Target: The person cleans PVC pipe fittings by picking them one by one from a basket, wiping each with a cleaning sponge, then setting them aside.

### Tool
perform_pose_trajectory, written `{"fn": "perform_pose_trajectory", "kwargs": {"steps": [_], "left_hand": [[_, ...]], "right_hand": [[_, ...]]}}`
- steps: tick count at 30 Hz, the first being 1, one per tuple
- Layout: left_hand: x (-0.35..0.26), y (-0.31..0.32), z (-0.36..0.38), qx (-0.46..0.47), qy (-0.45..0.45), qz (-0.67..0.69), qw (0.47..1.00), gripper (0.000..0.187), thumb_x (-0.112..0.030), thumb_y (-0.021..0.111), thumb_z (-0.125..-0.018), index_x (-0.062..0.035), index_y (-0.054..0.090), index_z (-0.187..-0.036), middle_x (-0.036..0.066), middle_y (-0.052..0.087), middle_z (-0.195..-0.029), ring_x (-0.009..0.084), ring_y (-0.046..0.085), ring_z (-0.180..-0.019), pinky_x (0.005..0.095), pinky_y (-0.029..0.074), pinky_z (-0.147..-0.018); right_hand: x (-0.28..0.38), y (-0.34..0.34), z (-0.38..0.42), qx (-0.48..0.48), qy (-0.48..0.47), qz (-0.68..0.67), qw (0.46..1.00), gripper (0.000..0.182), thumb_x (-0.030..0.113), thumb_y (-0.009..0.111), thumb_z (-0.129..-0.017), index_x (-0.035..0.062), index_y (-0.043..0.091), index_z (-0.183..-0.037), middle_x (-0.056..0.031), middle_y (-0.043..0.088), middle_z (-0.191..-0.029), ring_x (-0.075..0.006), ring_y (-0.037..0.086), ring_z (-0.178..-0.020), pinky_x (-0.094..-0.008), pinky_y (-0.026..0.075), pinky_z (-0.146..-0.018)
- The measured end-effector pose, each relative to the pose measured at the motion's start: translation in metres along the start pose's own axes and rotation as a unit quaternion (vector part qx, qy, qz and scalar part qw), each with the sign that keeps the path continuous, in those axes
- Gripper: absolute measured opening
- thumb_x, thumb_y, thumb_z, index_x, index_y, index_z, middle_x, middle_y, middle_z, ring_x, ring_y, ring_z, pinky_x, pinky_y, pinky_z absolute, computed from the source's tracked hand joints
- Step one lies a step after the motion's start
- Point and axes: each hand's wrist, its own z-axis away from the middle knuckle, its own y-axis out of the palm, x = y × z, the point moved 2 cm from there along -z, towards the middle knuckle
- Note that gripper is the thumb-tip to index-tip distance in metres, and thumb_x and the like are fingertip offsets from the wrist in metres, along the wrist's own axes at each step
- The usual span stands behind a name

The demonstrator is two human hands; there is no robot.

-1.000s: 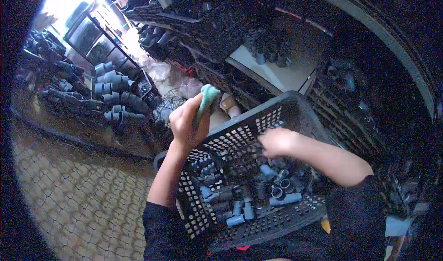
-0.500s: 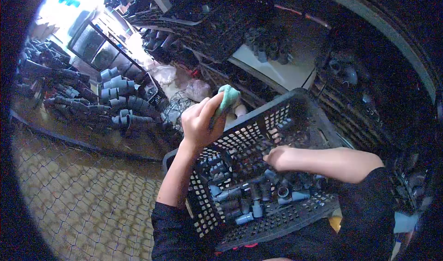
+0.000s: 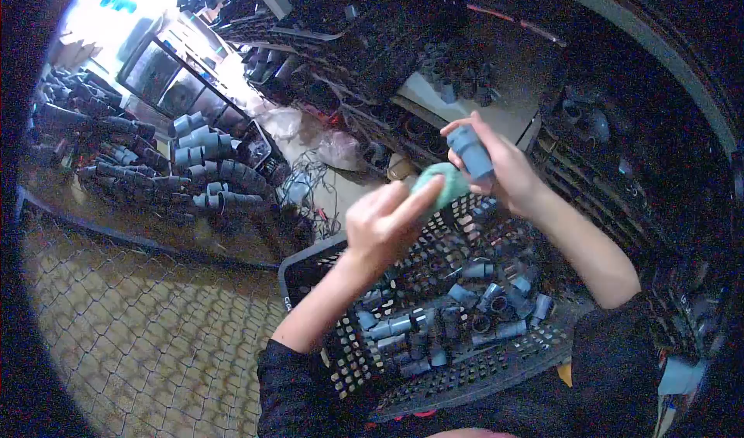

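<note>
My left hand (image 3: 384, 229) is closed on a green cloth (image 3: 443, 186), which bunches out past the fingers. In my right hand (image 3: 504, 163) is a grey-blue pipe fitting (image 3: 470, 151), gripped between thumb and fingers above the crate's far side. The cloth sits just left of the fitting, close to it. Below both hands stands a black perforated plastic crate (image 3: 465, 384), with several loose grey pipe fittings (image 3: 496, 298) lying in it at odd angles.
Stacked grey pipe fittings (image 3: 198, 147) line a surface at the left, above a wire mesh (image 3: 147, 329). Clear plastic bags (image 3: 337, 147) lie beyond the crate. More fittings stand on a pale board (image 3: 430, 101) at the back; dark shelving (image 3: 612, 182) flanks the right.
My right hand has come up out of the crate, now holding a pipe fitting. My left hand has shifted right and down with the cloth, toward that fitting.
</note>
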Motion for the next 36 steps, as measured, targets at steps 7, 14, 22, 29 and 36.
{"fn": "perform_pose_trajectory", "kwargs": {"steps": [7, 14, 22, 29, 36], "left_hand": [[-0.007, 0.007, -0.004, -0.003, -0.095, -0.033, 0.995, 0.046, -0.01, 0.065, -0.071, -0.0225, 0.065, -0.115, 0.002, 0.045, -0.064, 0.0186, 0.054, -0.051, 0.0328, 0.044, -0.045], [0.0, 0.008, -0.012, 0.071, -0.058, -0.1, 0.991, 0.048, -0.013, 0.065, -0.076, -0.0236, 0.061, -0.123, 0.001, 0.047, -0.067, 0.019, 0.056, -0.053, 0.0323, 0.046, -0.046], [-0.008, 0.005, -0.009, 0.054, -0.029, -0.112, 0.992, 0.044, -0.016, 0.063, -0.078, -0.0248, 0.062, -0.121, 0.0, 0.045, -0.067, 0.0158, 0.054, -0.052, 0.0316, 0.045, -0.046], [-0.021, 0.005, -0.002, 0.069, 0.016, -0.112, 0.991, 0.043, -0.018, 0.065, -0.076, -0.0246, 0.063, -0.118, 0.0, 0.044, -0.064, 0.0147, 0.054, -0.049, 0.0299, 0.046, -0.044], [-0.021, 0.005, -0.002, 0.073, 0.043, -0.082, 0.993, 0.048, -0.017, 0.066, -0.07, -0.0233, 0.063, -0.118, 0.001, 0.044, -0.062, 0.0159, 0.053, -0.047, 0.0323, 0.045, -0.044]], "right_hand": [[-0.007, 0.022, 0.004, -0.032, -0.113, 0.099, 0.988, 0.051, 0.048, 0.027, -0.102, 0.0098, 0.06, -0.099, -0.0013, 0.059, -0.086, -0.0068, 0.054, -0.072, -0.0221, 0.044, -0.058], [-0.019, -0.004, -0.01, -0.007, -0.01, 0.036, 0.999, 0.053, 0.05, 0.026, -0.101, 0.0097, 0.06, -0.095, -0.0011, 0.056, -0.075, -0.0079, 0.052, -0.064, -0.0225, 0.042, -0.056], [-0.018, 0.01, -0.006, -0.026, -0.056, 0.069, 0.996, 0.054, 0.052, 0.026, -0.101, 0.0101, 0.06, -0.097, -0.0018, 0.059, -0.076, -0.0087, 0.056, -0.061, -0.0232, 0.044, -0.047], [-0.032, 0.004, -0.015, 0.009, -0.186, 0.154, 0.97, 0.054, 0.048, 0.024, -0.102, 0.0076, 0.059, -0.092, -0.0025, 0.058, -0.079, -0.0095, 0.055, -0.065, -0.0241, 0.046, -0.051], [-0.011, 0.016, -0.003, -0.031, -0.182, 0.227, 0.956, 0.052, 0.042, 0.023, -0.102, 0.0058, 0.058, -0.089, -0.0043, 0.057, -0.071, -0.0121, 0.054, -0.057, -0.0257, 0.044, -0.05]]}}
